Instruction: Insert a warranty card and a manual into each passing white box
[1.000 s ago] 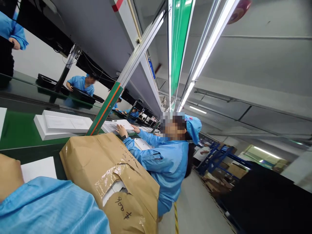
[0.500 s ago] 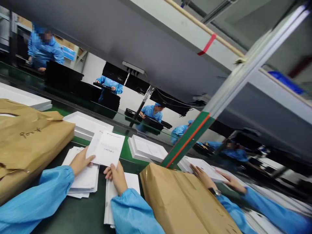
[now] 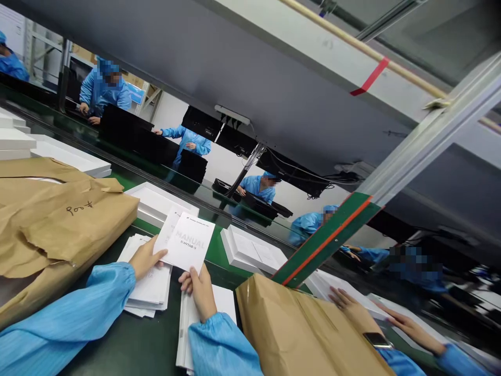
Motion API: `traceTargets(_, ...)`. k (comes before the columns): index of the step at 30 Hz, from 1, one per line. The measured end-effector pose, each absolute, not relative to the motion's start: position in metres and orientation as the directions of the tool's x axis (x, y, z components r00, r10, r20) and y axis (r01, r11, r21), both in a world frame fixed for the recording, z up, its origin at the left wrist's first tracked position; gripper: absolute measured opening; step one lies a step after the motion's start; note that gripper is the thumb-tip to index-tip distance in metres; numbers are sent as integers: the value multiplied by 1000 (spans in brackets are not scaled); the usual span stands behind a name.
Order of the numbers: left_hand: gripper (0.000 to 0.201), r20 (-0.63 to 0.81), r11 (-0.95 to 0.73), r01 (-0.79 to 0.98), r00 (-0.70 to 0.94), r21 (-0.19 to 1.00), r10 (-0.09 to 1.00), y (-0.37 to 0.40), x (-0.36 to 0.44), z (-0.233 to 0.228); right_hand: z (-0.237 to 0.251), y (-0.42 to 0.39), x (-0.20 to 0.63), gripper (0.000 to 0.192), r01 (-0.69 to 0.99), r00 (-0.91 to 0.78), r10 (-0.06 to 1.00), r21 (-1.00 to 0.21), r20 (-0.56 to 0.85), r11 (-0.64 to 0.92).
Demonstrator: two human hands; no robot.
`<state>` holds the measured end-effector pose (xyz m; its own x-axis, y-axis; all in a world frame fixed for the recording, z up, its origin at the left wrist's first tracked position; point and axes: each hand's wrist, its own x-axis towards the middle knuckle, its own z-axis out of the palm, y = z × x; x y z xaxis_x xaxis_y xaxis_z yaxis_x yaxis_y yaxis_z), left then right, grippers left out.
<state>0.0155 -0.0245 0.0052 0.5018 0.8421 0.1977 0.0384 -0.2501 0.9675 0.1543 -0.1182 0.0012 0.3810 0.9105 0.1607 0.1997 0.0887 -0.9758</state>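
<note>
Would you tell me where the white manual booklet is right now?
In the head view, lower centre-left: the manual booklet is held between both hands, left hand, right hand, above the paper stacks.

Both hands grip the manual [image 3: 187, 243] above the dark work surface [image 3: 129, 344]. Left of the grip, a torn brown paper package [image 3: 58, 219] blocks sideways travel. Right of the grip, a second brown package [image 3: 297, 329] stands close, with a green-and-orange post [image 3: 324, 240] rising behind it. Directly below the grip lie two paper stacks [image 3: 151, 290], low enough to pass over. Beyond the grip, the green belt [image 3: 213, 250] carries white foam trays [image 3: 250, 250] with narrow gaps between them. Farther right, a co-worker's hand [image 3: 348, 303] rests on a tray. Overhead, a grey shelf [image 3: 235, 68] limits upward travel.
</note>
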Motion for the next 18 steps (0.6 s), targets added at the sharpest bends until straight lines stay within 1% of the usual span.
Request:
traceTargets(6,47,203,-262,50,498,964,843,-27,15,7,3,-119,154,50,200,379,910,-975,166,95)
traceTargets(13,46,202,-261,47,506,964,839,-26,15,7,2,-118,153,48,191,389,904,-976,175,106)
traceTargets(18,41,217,-257,12,499,966,839,-25,14,6,1,-117,157,42,179,450,867,-973,212,145)
